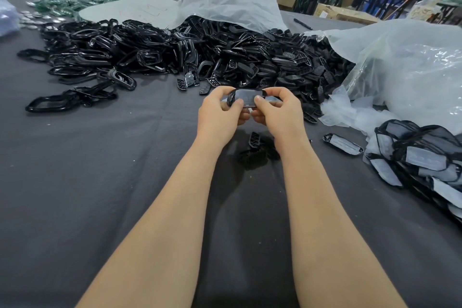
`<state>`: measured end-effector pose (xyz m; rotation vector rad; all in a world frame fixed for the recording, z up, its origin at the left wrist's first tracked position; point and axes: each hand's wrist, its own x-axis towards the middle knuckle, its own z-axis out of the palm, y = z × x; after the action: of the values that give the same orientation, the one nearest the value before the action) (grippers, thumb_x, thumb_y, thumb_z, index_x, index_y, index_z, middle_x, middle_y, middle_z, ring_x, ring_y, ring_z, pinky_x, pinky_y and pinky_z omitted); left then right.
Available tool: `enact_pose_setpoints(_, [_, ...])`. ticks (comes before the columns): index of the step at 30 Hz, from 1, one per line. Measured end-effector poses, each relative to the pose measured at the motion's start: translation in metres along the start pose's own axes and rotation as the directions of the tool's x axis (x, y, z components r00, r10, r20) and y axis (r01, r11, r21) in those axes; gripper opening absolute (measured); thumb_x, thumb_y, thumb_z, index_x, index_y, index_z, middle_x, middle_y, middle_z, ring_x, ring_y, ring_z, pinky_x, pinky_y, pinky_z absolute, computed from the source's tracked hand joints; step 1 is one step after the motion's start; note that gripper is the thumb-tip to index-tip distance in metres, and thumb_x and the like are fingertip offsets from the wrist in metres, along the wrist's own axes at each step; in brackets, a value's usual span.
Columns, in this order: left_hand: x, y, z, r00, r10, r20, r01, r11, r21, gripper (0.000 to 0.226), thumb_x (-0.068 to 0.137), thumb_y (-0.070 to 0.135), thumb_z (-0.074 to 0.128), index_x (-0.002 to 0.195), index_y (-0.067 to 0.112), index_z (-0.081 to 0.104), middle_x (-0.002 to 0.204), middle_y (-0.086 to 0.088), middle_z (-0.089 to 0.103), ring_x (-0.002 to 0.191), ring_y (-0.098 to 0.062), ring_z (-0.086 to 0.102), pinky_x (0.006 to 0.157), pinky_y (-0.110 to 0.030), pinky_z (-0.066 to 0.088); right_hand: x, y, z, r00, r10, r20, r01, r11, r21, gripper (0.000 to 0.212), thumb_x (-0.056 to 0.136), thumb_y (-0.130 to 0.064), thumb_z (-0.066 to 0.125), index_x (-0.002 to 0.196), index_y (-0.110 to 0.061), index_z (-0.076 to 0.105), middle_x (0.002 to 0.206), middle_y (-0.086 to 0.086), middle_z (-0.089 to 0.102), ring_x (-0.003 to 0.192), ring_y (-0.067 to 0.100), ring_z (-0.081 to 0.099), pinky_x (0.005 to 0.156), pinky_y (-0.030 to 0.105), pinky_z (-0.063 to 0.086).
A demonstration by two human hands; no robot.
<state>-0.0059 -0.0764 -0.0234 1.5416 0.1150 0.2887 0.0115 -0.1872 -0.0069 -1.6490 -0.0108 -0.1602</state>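
Observation:
Both my hands hold one black oval plastic shell [246, 97] above the grey cloth, just in front of the big heap. My left hand [220, 114] grips its left end, thumb pressed on top. My right hand [277, 112] grips its right end, thumb also on the top face. The piece shows a flat grey-black face towards me. Its lower edge is hidden behind my fingers.
A heap of black frames [100, 52] and button pads [287, 62] spreads across the far table. Grey-faced pieces [425, 157] lie piled at right beside clear plastic bags [412, 65]. Loose parts [255, 147] lie between my forearms. Green boards [75, 0] sit far left.

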Motion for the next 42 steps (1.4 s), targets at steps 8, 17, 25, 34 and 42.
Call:
enact_pose_setpoints(8, [0.0005, -0.0005, -0.002, 0.999, -0.017, -0.029, 0.016, 0.999, -0.041, 0.022, 0.095, 0.007, 0.055, 0.1, 0.028, 0.05, 0.071, 0.0, 0.068, 0.059, -0.001, 0.066, 0.063, -0.019, 0.055, -0.0005, 0.002, 0.0049, 0.999, -0.021, 0.043, 0.025, 0.994, -0.103, 0.021, 0.09, -0.004, 0.06, 0.103, -0.014, 0.048, 0.082, 0.004, 0.063, 0.064, 0.008, 0.062, 0.07, 0.024, 0.055])
enact_pose_setpoints(17, [-0.001, -0.0001, -0.0001, 0.999, 0.035, 0.004, -0.035, 0.999, 0.012, 0.032, 0.096, 0.004, 0.051, 0.086, 0.034, 0.056, 0.071, 0.005, 0.069, 0.063, -0.001, 0.067, 0.066, -0.019, 0.056, 0.0003, 0.0022, 0.0036, 1.0, 0.0, 0.009, 0.0, 0.999, -0.051, 0.021, 0.089, -0.003, 0.061, 0.103, -0.012, 0.05, 0.081, 0.004, 0.063, 0.066, 0.01, 0.064, 0.063, 0.018, 0.056])
enact_pose_setpoints(25, [0.0004, 0.0011, -0.0003, 1.0, -0.024, -0.007, 0.024, 0.999, -0.045, 0.034, 0.095, -0.001, 0.047, 0.086, 0.029, 0.059, 0.062, 0.011, 0.069, 0.06, 0.001, 0.067, 0.057, -0.013, 0.052, -0.0001, -0.0001, 0.004, 1.0, 0.018, 0.024, -0.018, 1.0, -0.014, 0.019, 0.091, -0.001, 0.057, 0.105, -0.01, 0.049, 0.079, 0.002, 0.06, 0.056, 0.003, 0.061, 0.057, 0.013, 0.054])
enact_pose_setpoints(34, [0.0026, 0.0018, 0.0014, 0.996, -0.084, -0.032, 0.083, 0.996, -0.038, 0.033, 0.096, 0.006, 0.045, 0.127, 0.008, 0.054, 0.085, -0.009, 0.071, 0.061, -0.004, 0.068, 0.063, -0.021, 0.057, 0.0002, 0.0011, 0.0032, 1.0, 0.013, 0.01, -0.013, 0.999, -0.03, 0.018, 0.09, -0.001, 0.058, 0.098, -0.015, 0.05, 0.075, 0.002, 0.061, 0.058, 0.004, 0.061, 0.057, 0.014, 0.053])
enact_pose_setpoints(42, [0.002, 0.002, -0.0023, 0.992, -0.081, -0.096, 0.068, 0.989, -0.134, 0.02, 0.095, 0.006, 0.052, 0.089, 0.02, 0.065, 0.091, -0.005, 0.069, 0.08, -0.013, 0.066, 0.067, -0.021, 0.056, -0.0034, 0.0006, 0.0088, 0.995, -0.02, 0.096, 0.033, 0.99, -0.138, 0.025, 0.09, -0.004, 0.058, 0.085, -0.026, 0.048, 0.078, 0.009, 0.066, 0.057, 0.007, 0.062, 0.062, 0.022, 0.053])
